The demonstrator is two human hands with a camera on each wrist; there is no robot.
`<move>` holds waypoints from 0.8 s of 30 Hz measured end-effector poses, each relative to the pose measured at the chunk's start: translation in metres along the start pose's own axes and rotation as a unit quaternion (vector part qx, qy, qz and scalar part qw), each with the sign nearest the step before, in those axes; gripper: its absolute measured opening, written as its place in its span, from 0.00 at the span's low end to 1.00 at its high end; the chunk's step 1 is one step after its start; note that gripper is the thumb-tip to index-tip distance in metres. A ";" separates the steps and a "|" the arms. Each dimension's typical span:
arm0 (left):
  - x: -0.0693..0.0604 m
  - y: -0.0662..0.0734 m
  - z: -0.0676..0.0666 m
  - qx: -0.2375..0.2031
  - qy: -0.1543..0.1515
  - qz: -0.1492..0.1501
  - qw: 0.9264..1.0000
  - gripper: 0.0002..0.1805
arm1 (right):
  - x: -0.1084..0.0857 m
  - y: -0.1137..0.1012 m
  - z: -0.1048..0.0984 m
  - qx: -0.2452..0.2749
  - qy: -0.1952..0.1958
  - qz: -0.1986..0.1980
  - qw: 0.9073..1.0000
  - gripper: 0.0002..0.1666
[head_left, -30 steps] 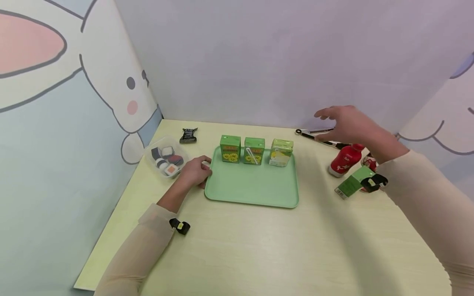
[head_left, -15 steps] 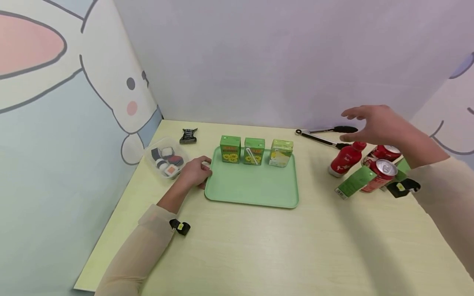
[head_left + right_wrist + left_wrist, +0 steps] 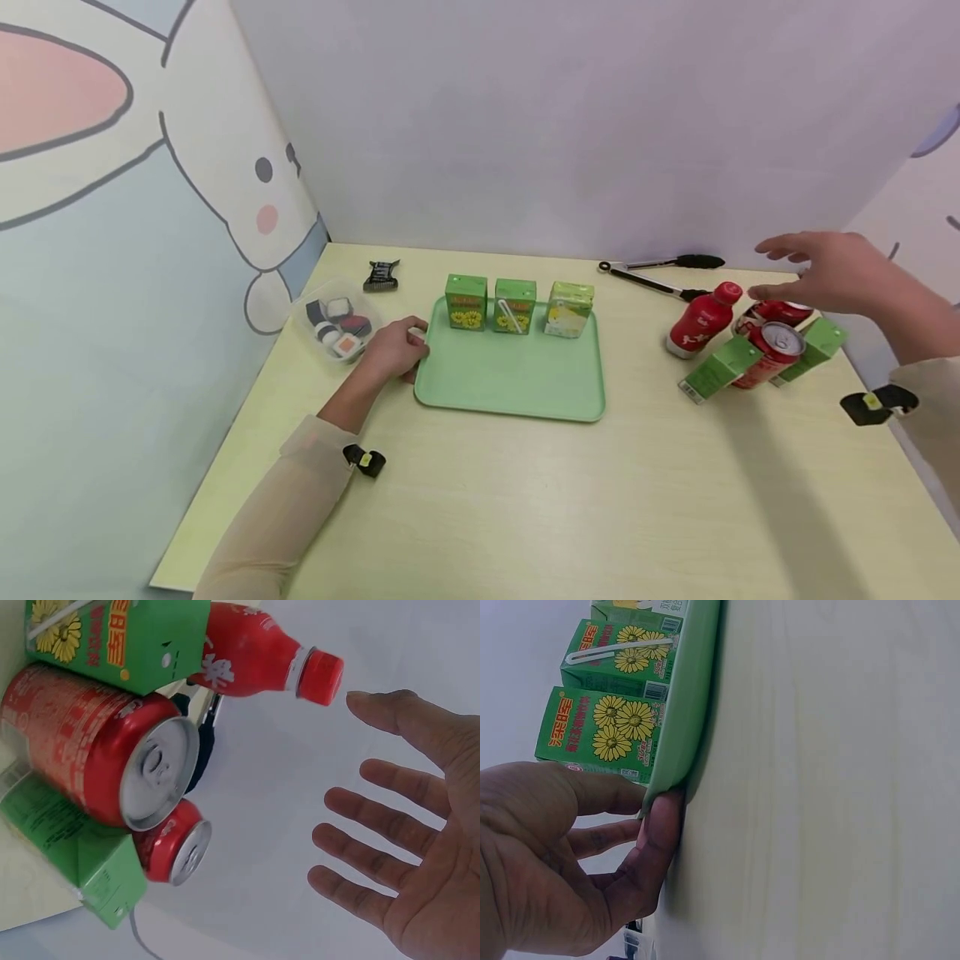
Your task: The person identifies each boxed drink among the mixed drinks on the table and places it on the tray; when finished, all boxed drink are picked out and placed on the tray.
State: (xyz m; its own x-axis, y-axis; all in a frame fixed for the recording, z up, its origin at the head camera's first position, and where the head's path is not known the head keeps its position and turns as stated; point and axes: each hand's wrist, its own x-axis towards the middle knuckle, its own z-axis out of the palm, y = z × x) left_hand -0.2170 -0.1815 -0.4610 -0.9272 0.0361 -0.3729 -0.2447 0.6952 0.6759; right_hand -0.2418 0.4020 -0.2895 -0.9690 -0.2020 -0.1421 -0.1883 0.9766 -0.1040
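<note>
Three small drink cartons stand upright in a row along the far edge of a pale green tray (image 3: pixel 510 375), which lies on the light wooden table (image 3: pixel 510 500) in front of the person. The leftmost carton (image 3: pixel 467 303) is green with yellow flowers, the middle carton (image 3: pixel 515 307) matches it and carries a white straw (image 3: pixel 510 316) slantwise on its front, and the third carton (image 3: pixel 568 310) is a paler yellow-green. Of the two hands, the left hand (image 3: pixel 395 347) pinches the tray's left rim between thumb and fingers. The right hand (image 3: pixel 832 268) is wide, fingers spread and thumb held apart, gripping nothing; from where I stand it hangs above the drinks on the right, its thumb near the cap of a red bottle (image 3: pixel 701 322) but with a gap between.

Bunched close by that bottle are a nearer red can (image 3: pixel 782 338), a farther red can (image 3: pixel 776 313), a green carton in front (image 3: pixel 720 369) and another green carton (image 3: pixel 813 350) to the right. Black-handled tongs (image 3: pixel 654 284) lie spread by the back wall (image 3: pixel 525 125). Over on the left I can see a clear container (image 3: pixel 305 325) of small food-like pieces (image 3: pixel 348 343), with a black wrapped packet (image 3: pixel 382 275) lying just beyond it.
</note>
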 end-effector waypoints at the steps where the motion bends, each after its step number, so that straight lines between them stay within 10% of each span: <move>1: 0.000 0.000 0.000 -0.002 0.000 0.000 1.000 0.27 | -0.002 0.005 0.002 0.000 0.000 0.003 1.000 0.44; 24: -0.004 0.001 0.001 -0.006 0.006 0.001 1.000 0.27 | -0.027 0.080 0.053 -0.002 -0.079 -0.020 0.997 0.33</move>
State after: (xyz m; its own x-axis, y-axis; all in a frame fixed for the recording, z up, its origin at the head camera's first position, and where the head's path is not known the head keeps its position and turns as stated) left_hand -0.2133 -0.1806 -0.4595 -0.9305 0.0288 -0.3651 -0.2472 0.6862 0.6841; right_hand -0.2218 0.4817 -0.3464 -0.9237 -0.2490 -0.2912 -0.2269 0.9679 -0.1079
